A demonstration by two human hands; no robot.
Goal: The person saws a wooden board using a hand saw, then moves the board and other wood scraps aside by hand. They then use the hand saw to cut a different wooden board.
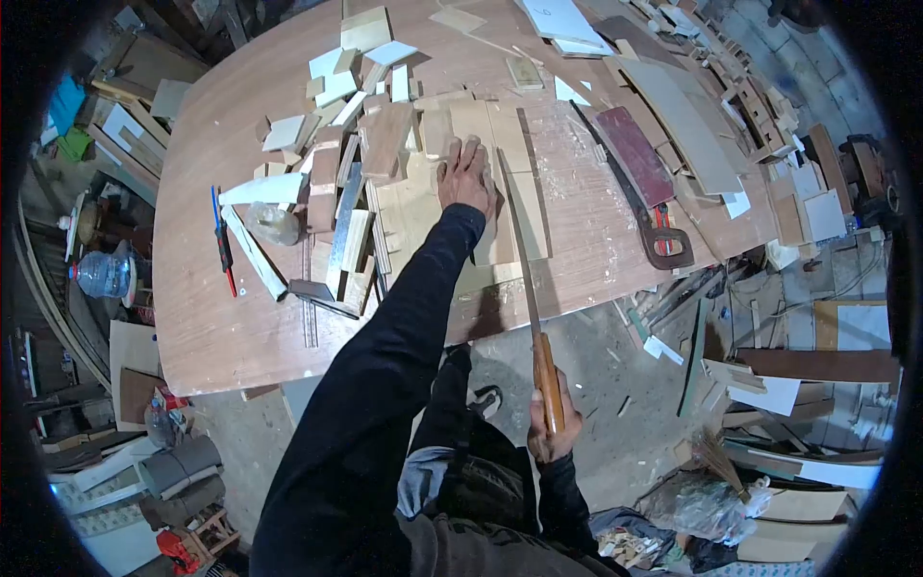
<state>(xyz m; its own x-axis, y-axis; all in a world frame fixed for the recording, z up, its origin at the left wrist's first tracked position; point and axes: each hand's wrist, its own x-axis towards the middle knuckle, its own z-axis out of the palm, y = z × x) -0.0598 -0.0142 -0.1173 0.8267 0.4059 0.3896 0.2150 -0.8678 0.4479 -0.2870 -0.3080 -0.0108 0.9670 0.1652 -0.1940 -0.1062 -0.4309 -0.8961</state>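
Note:
My right hand (558, 430) is wrapped round the wooden handle of a handsaw (548, 375) in front of the table's near edge. Its long thin blade runs away from me over the tabletop and overlaps a light plywood board (529, 207). Just left of the blade, my left hand (465, 178) lies on the pale wood with fingers stretched out, pressing down from above. To its left, wood blocks (387, 139) and offcuts are heaped close by. The long left sleeve crosses the view and hides part of the near edge.
On the wooden table (231, 327) lie a clear plastic bag (272, 223), a blue-and-red pen-like tool (223, 245) and a dark-framed saw (665, 245) beside a reddish block (635, 154). Boards (678, 120) cover the far right. Scraps litter the floor; a water bottle (104, 273) stands left.

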